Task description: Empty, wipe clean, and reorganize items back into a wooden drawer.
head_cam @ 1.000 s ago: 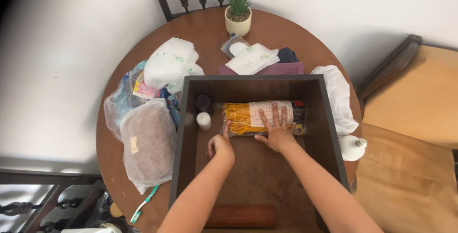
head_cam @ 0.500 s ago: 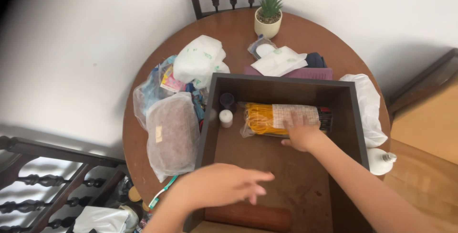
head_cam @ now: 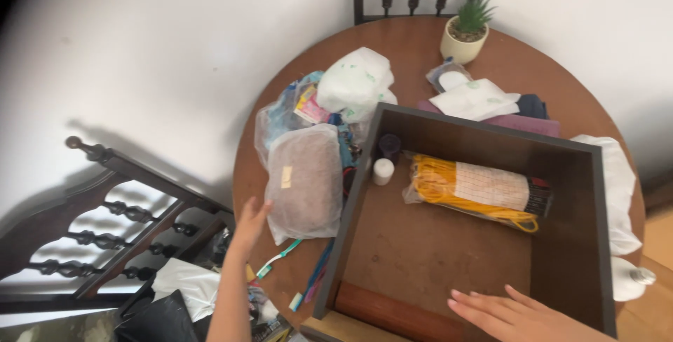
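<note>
Both hands are off the noodle pack, and my left is out at the brown bag.

Head view: a second ago both my hands pressed the yellow noodle pack (head_cam: 477, 191) into the dark drawer (head_cam: 491, 128); now it lies alone along the far wall, beside two small jars (head_cam: 384, 163). My left hand (head_cam: 250, 224), fingers apart, touches the edge of the bagged brown bundle (head_cam: 305, 181), so packing seems to turn there next. My right hand (head_cam: 515, 314) rests open and empty on the drawer floor. The round wooden table (head_cam: 413, 40) carries bags, toothbrushes (head_cam: 298, 272) and a potted plant (head_cam: 466, 33), near a white wall and a dark chair back.
</note>
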